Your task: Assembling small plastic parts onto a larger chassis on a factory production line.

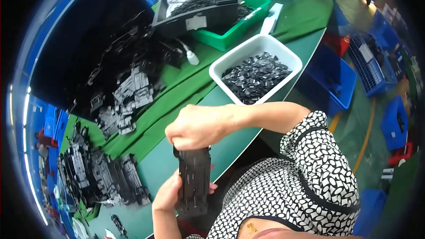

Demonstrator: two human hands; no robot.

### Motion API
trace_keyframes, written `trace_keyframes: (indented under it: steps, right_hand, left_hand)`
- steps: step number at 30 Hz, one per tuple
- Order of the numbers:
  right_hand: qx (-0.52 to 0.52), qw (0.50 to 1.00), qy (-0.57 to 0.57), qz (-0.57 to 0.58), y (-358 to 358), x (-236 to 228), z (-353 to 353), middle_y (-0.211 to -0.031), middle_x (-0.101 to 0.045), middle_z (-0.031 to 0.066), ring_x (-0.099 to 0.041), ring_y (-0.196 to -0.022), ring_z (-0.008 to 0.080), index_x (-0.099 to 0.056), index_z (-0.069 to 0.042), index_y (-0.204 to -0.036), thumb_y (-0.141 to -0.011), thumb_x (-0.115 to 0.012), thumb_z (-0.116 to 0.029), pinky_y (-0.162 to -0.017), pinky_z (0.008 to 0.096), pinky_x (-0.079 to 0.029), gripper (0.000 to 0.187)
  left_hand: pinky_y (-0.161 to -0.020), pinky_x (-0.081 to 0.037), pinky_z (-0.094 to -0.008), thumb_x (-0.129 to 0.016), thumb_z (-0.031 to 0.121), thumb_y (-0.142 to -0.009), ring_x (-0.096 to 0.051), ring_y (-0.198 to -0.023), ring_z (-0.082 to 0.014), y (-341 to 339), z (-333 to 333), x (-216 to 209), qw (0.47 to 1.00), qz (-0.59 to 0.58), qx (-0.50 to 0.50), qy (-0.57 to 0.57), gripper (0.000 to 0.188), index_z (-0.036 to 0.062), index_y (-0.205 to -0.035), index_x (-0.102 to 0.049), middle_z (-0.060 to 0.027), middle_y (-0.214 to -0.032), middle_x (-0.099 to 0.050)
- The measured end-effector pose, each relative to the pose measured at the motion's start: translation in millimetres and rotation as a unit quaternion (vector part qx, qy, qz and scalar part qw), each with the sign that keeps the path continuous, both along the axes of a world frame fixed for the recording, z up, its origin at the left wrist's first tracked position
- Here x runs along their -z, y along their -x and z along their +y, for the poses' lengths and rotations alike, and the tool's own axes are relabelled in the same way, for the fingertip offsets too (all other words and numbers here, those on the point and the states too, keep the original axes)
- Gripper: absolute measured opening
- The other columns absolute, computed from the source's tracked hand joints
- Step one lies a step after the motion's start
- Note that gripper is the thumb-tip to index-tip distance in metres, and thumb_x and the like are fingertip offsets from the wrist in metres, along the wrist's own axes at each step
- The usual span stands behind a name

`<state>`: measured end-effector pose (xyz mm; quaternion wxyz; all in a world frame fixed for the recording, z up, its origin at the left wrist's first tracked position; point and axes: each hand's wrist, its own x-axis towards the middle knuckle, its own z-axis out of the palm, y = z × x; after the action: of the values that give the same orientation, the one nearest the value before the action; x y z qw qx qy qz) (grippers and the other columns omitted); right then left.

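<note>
At far left, a row of black moulded-plastic parts (99, 175) stood packed on the table; beyond it lay a loose heap of grey-black moulded parts (133, 90). The left hand (168, 194) was wrapped around a long, ribbed black plastic part (195, 183), thumb on one side, fingertips showing at the other. That part was held lengthwise before the chest, over the table's edge; a loosened left grip could let it tilt or drop. The right hand (195, 126) bent over its upper end, fingers curled; whether they pinched anything, I cannot tell. Pressing off-centre there might twist the part. Rightward, a white rectangular plastic tub (293, 57) held small black pieces (254, 77); a forearm knock could spill them.
</note>
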<state>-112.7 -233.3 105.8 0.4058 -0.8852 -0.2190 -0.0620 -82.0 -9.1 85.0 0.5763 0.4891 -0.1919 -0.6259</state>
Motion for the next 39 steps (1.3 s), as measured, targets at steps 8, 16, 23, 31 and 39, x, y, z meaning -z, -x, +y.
trace_keyframes:
  steps: [8, 16, 23, 31, 39]
  right_hand:
    - [0.111, 0.988, -0.109, -0.014, 36, 4, -73, -0.088, -0.066, 0.0096, -0.063, -0.079, 0.0153, -0.064, -0.002, -0.104, -0.084, -0.064, -0.012, -0.071, 0.0268, -0.049, 0.022]
    - [0.343, 0.93, 0.124, 0.032, 50, 71, -171, -0.087, -0.065, 0.0124, -0.063, -0.083, 0.0273, -0.066, -0.003, -0.093, -0.082, -0.059, -0.01, -0.075, 0.0358, -0.05, 0.015]
    - [0.304, 0.903, 0.281, 0.116, 45, 76, -163, -0.098, -0.057, 0.0107, -0.054, -0.1, 0.0283, -0.066, -0.006, -0.097, -0.081, -0.061, -0.012, -0.087, 0.0384, -0.044, 0.018]
    - [0.332, 0.918, 0.193, 0.101, 44, 64, -158, -0.084, -0.062, 0.0127, -0.06, -0.084, 0.0314, -0.062, -0.004, -0.086, -0.079, -0.061, -0.01, -0.075, 0.0389, -0.048, 0.009]
    - [0.374, 0.878, -0.226, 0.194, 42, 56, -155, -0.077, -0.063, 0.003, -0.06, -0.07, 0.0078, -0.062, 0.002, -0.097, -0.085, -0.063, -0.01, -0.061, 0.02, -0.046, 0.017]
  left_hand:
    - [-0.075, -0.053, -0.0408, -0.052, 0.069, -0.078, -0.062, -0.089, -0.0296, -8, 11, 26, 0.978, -0.004, -0.179, 0.106, 0.092, -0.0025, -0.134, -0.034, -0.0271, -0.117, -0.053]
    - [-0.077, -0.055, -0.0402, -0.037, 0.059, -0.092, -0.059, -0.09, -0.0276, -71, 16, 55, 0.878, 0.021, -0.391, 0.276, 0.077, -0.0021, -0.137, -0.029, -0.0199, -0.12, -0.052]
    - [-0.084, -0.052, -0.0398, -0.037, 0.058, -0.092, -0.057, -0.096, -0.0289, -87, 10, 81, 0.866, 0.05, -0.404, 0.291, 0.078, -0.0042, -0.138, -0.026, -0.0195, -0.115, -0.054]
    - [-0.084, -0.052, -0.0384, -0.036, 0.057, -0.093, -0.057, -0.098, -0.0273, -90, 21, 98, 0.867, 0.063, -0.408, 0.278, 0.078, -0.0068, -0.137, -0.027, -0.0167, -0.121, -0.052]
    - [-0.082, -0.054, -0.038, -0.034, 0.055, -0.094, -0.058, -0.097, -0.0242, -84, 16, 83, 0.855, 0.058, -0.436, 0.275, 0.074, -0.0089, -0.133, -0.032, -0.0171, -0.121, -0.052]
